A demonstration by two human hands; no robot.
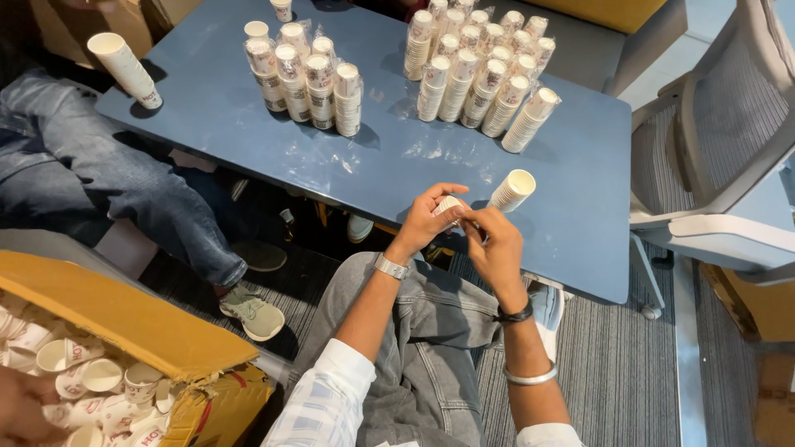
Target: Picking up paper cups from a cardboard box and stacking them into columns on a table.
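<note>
Both hands meet at the blue table's (pixel 580 174) near edge: left hand (pixel 426 217) and right hand (pixel 494 242) pinch a small paper cup (pixel 448 207) between fingertips. A short cup stack (pixel 512 190) leans just beyond, nearer the right hand.

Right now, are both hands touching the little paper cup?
Touching. The head view shows the left hand and the right hand both pinching the paper cup between their fingertips, with no gap visible, just in front of the blue table.
</note>
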